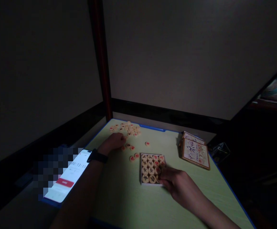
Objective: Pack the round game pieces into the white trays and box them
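A shallow square box (140, 171) holds rows of round wooden Chinese chess pieces (150, 163), with black or red characters facing up. At the box's right edge is my right hand (176, 178), its thumb and fingers pinched on a chess piece (158, 170) over the right-hand columns. The hand hides part of that side. Farther left, my left hand (114, 141) reaches low over the table with its fingers curled closed beside loose pieces (128, 145). Whatever is between those fingertips is hard to see. Two red pieces (134, 156) lie just left of the box.
Many loose pieces (130, 128) are heaped at the table's far left. A single red piece (147, 143) lies above the box. The Chinese chess box lid (195, 152) rests at the right edge. A phone (69, 178) showing a timer is by my left forearm. Walls stand behind the table (200, 190).
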The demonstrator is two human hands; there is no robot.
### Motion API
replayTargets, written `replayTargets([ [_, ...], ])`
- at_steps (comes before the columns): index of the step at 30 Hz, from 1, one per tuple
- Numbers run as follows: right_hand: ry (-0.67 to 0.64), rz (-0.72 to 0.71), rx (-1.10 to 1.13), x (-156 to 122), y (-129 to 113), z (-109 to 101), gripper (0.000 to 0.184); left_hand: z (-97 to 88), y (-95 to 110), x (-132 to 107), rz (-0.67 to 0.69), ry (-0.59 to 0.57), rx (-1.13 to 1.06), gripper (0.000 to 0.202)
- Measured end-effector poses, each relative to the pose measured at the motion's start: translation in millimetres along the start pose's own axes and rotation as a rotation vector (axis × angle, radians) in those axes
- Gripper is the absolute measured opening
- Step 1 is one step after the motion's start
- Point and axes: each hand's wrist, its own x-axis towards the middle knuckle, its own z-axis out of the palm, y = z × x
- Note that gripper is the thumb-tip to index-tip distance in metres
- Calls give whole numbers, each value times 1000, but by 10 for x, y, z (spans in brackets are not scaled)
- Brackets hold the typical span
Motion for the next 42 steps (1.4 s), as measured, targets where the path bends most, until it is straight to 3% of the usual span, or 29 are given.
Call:
replayTargets([
  [9, -35, -25, -151, -30, 5, -78, 23, 3, -26, 17, 2, -3, -23, 30],
  [17, -3, -86, -86, -40, -33, -103, 25, 4, 7, 2, 22, -3, 15, 30],
  [22, 56, -33, -108, -8, -34, -27, 22, -4, 19, -12, 19, -22, 6, 30],
  [30, 17, 0, -132, -17, -45, -17, 25, 16, -7, 23, 1, 45, 9, 29],
  [35, 43, -4, -90, -14, -14, -45, 25, 33, -58, 74, -39, 149, 15, 27],
  [38, 108, 1, -71, -12, 37, -79, 29, 42, -99, 85, -95, 281, 36, 34],
  [42, 154, 9, -58, -9, 114, -117, 35, 79, -169, 58, -151, 459, 75, 27],
])
